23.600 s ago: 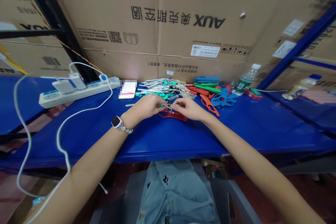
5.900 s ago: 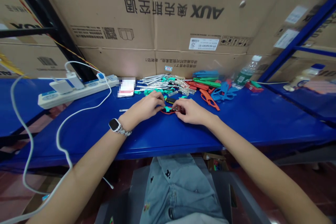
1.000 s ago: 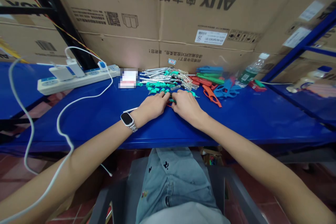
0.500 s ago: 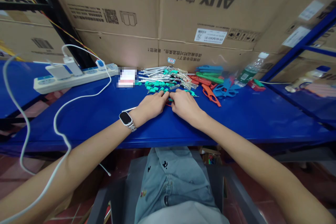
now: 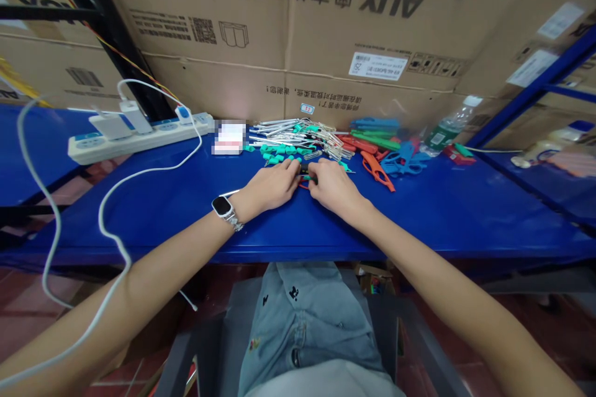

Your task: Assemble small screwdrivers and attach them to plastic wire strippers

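My left hand (image 5: 276, 185), with a watch (image 5: 222, 206) on its wrist, rests low over the blue table, its fingers curled closed. Opposite it, my right hand (image 5: 336, 186) is closed too, with its fingertips a little apart from the left ones. A small dark piece (image 5: 304, 169) shows between them, its ends hidden by the fingers. Something thin and red (image 5: 303, 185) lies just below it. Just beyond the hands are several small green plastic pieces (image 5: 279, 152) and a pile of thin silver metal rods (image 5: 279, 128).
Orange plastic pieces (image 5: 378, 170) and blue plastic pieces (image 5: 406, 160) lie right of the rods, near a clear bottle (image 5: 442, 133). A white power strip (image 5: 153, 136) with a cable sits at the left. A large cardboard box (image 5: 316, 31) stands behind the blue table (image 5: 186, 205).
My right hand has moved slightly right, away from the left, so the fingertips have parted and the dark piece shows between them. The view has shifted a little.
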`<state>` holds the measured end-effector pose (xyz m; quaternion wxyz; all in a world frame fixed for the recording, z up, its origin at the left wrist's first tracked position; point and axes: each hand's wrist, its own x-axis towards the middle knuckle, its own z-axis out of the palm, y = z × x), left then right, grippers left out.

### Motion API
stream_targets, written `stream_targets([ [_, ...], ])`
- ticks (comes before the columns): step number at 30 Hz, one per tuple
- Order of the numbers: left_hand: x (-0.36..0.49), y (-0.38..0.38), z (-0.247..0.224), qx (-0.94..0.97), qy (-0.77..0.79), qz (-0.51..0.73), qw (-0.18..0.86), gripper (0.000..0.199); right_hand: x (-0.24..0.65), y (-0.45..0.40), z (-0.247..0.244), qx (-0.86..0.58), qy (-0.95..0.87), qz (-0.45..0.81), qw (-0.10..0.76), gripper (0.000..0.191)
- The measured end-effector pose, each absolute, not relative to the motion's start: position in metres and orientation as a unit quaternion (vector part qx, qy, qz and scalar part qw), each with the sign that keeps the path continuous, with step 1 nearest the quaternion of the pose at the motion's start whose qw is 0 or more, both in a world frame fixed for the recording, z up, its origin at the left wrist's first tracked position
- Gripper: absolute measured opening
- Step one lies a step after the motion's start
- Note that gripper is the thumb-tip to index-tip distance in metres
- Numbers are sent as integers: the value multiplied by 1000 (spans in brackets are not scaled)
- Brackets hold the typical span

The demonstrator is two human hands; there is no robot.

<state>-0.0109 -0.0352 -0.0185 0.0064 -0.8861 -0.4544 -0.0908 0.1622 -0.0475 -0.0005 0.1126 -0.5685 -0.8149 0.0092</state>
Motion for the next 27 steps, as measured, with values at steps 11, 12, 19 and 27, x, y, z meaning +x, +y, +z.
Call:
stream_targets([
  [11, -35, -16, -20, -937, -287, -172, -101, 22, 176, -37, -7, -545, -825, 29, 147, 11],
  [12, -35, -14, -21, -937, -286, -172, -100, 23, 177, -38, -7, -542, -827, 29, 145, 11],
  [19, -32, -12, -25, -937, -286, -173, -105, 27, 176, -48, 5, -543, -832, 7, 111, 19],
  [27, -31, -12, -31, -937, -283, -191, -78, 25, 182, -38, -7, -520, -838, 14, 164, 13],
])
